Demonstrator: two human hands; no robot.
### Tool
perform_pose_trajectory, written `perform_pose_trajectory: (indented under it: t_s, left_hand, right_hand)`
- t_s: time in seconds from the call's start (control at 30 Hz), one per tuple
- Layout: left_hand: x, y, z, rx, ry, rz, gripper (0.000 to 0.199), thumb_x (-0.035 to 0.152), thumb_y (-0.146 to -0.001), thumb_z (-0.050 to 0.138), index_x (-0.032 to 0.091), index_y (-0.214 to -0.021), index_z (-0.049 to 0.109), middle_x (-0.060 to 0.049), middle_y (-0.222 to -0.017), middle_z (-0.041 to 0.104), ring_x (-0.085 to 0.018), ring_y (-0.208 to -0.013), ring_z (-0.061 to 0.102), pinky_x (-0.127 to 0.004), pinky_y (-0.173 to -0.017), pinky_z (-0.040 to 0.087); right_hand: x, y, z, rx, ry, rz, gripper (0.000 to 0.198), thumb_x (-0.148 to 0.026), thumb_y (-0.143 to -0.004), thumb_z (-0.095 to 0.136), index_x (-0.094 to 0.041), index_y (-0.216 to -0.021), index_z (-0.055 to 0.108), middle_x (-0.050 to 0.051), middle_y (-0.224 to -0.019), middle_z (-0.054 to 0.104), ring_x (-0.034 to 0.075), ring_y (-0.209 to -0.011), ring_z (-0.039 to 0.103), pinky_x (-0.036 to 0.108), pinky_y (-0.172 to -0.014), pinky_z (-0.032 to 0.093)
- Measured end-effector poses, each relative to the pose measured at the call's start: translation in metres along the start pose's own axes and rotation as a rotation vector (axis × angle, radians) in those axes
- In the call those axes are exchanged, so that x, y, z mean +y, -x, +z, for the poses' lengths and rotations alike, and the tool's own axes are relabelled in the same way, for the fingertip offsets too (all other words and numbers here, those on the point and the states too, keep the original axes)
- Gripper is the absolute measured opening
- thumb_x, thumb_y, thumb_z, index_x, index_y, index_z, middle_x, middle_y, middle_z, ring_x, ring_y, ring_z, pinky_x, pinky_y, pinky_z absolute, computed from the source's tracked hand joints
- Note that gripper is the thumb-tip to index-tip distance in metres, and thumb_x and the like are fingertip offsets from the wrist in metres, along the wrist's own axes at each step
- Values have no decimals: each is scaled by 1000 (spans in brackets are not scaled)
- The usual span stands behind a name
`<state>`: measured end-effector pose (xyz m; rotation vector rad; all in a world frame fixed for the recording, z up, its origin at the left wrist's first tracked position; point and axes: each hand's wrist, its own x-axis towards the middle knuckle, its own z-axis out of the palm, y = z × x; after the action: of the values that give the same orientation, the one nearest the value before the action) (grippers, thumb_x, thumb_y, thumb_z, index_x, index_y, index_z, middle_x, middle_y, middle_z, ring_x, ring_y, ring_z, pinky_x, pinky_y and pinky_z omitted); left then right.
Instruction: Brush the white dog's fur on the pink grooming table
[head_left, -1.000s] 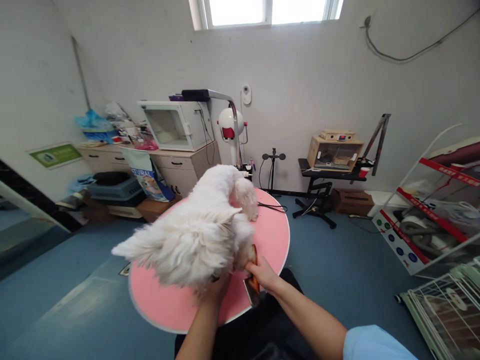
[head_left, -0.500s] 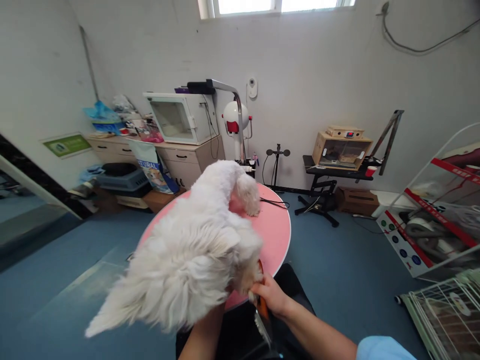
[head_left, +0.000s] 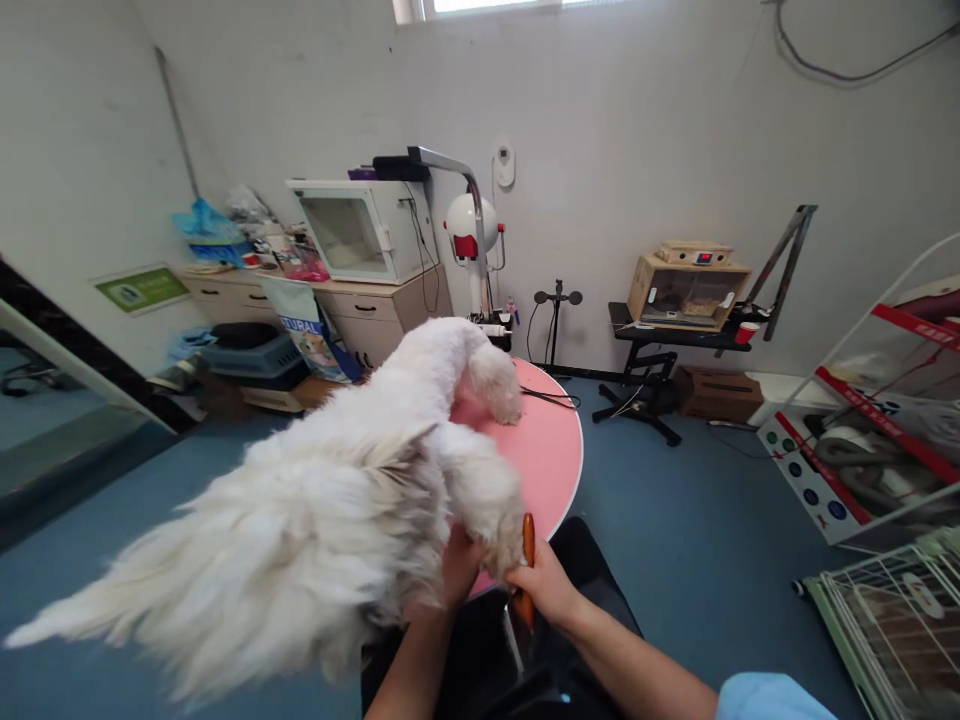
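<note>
A fluffy white dog [head_left: 360,480] stands on a round pink grooming table [head_left: 551,450], its rear and long tail towards me, its head far from me. My left hand [head_left: 456,568] grips the dog's hind leg from below, fingers wrapped in the fur. My right hand [head_left: 544,585] is shut on a brush with an orange handle [head_left: 529,545], held against the same hind leg just right of my left hand.
A grooming arm and a white dryer [head_left: 466,225] stand behind the table. A cabinet with a white box [head_left: 360,230] lines the left wall. A black stand with a wooden box [head_left: 686,285] sits at the back. Wire cages [head_left: 885,620] are at the right.
The dog's rear and tail have come nearer to me and spread across the lower left. My left hand now shows on the hind leg. The brush has shifted slightly along that leg.
</note>
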<state>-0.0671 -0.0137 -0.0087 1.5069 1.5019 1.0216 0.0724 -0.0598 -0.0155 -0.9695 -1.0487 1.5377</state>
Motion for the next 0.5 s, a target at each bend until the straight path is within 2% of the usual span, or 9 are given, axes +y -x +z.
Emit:
perform_pose_trajectory:
  t_s: [0.03,0.07,0.1,0.17,0.33,0.4,0.5]
  left_hand:
    - [1,3,4,4,61,34,62,46,-98,23,4,-84,67,-4,-59,64,-15,-68,58,-51,-87,48]
    - [2,6,7,16,125,63,43,43,-90,43,9,-91,69,-7,-72,70,-20,-78,64,-39,-85,52]
    - [3,9,9,31,180,80,34,39,-80,54,13,-94,70,-8,-84,73,-22,-86,66,-33,-79,54]
    - [5,12,10,47,242,69,31,37,-71,56,15,-89,68,-9,-89,74,-24,-84,67,-32,-74,54]
    - [8,10,-2,-83,165,15,18,37,-70,53,20,-68,60,-5,-63,64,-21,-64,60,-31,-57,48]
    - [3,8,-7,-96,107,20,19,38,-70,54,21,-61,56,-4,-58,59,-20,-59,56,-29,-53,45]
    - [-10,5,-10,-17,57,26,23,41,-70,56,20,-60,56,-5,-57,58,-19,-57,54,-29,-51,43]
  right_hand:
    - [0,0,1,13,10,-17,20,-20,-58,60,-17,-77,64,-2,-67,58,13,-63,48,25,-62,41]
    - [0,1,1,21,27,-35,19,-21,-60,60,-17,-77,64,-2,-68,58,14,-64,49,25,-63,42]
    - [1,1,1,23,52,-50,16,-22,-61,60,-17,-76,63,-2,-68,58,14,-64,49,25,-63,42]
    - [2,2,1,11,124,-75,13,-22,-64,60,-17,-76,62,-2,-67,56,13,-63,48,24,-62,41]
    - [3,-3,-2,-46,193,-24,18,-35,-75,57,-17,-69,57,-4,-55,50,9,-50,42,21,-49,35]
    - [1,-10,0,-33,193,8,21,-35,-74,59,-17,-64,56,-4,-52,48,9,-48,41,21,-46,34]
    - [-1,-21,7,-39,196,-9,16,-30,-66,68,-16,-69,61,-3,-58,55,10,-54,46,22,-50,37]
